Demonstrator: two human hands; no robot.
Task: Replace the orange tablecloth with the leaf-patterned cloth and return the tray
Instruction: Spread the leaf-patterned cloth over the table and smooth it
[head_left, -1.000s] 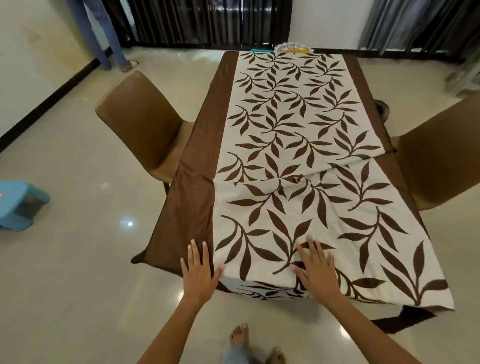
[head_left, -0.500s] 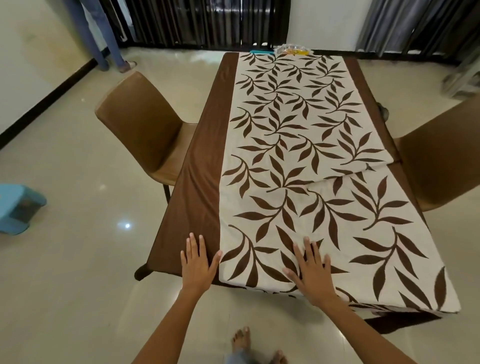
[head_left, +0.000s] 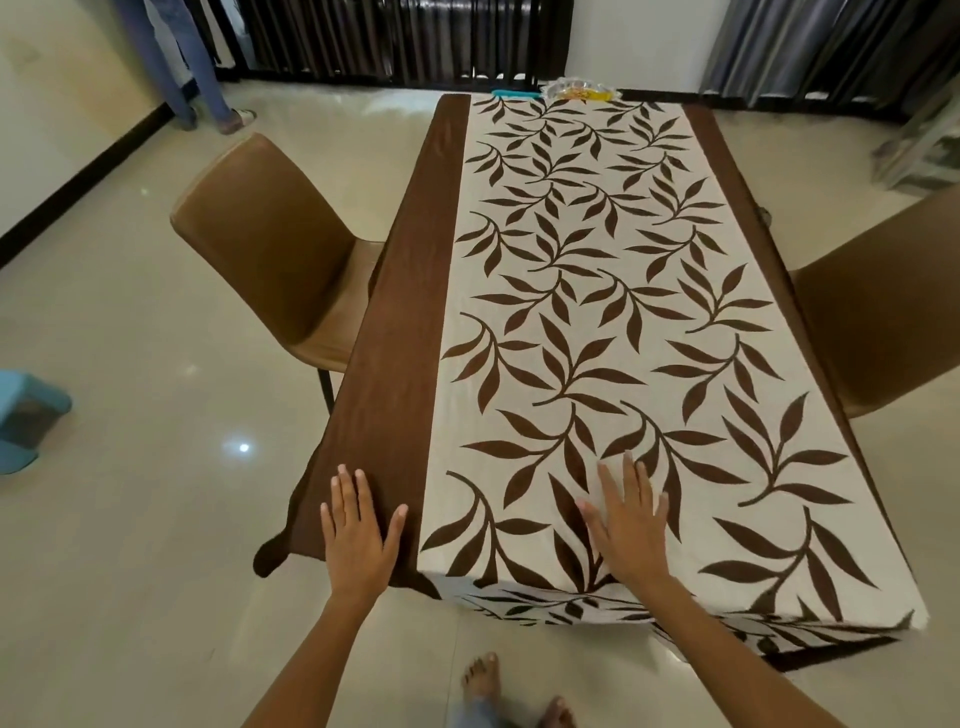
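The leaf-patterned cloth (head_left: 613, 291), cream with brown leaves and dark brown side bands, lies flat over the whole table and hangs over the near edge. My left hand (head_left: 358, 530) rests flat on the brown band at the near left corner, fingers straight. My right hand (head_left: 626, 525) presses flat on the cream leaf panel near the front edge. Past the far end of the table a clear tray (head_left: 579, 89) with yellow contents shows, partly hidden by the table edge. No orange tablecloth is in view.
A brown chair (head_left: 275, 254) stands at the table's left side and another brown chair (head_left: 883, 312) at its right. A blue stool (head_left: 26, 421) sits on the floor at far left. A person's legs (head_left: 192, 67) stand at the back left. My bare feet (head_left: 514, 691) are below the table edge.
The fold across the middle of the cloth has been smoothed out and the cloth now lies flat. Both hands slid forward on it, and the near overhang straightened.
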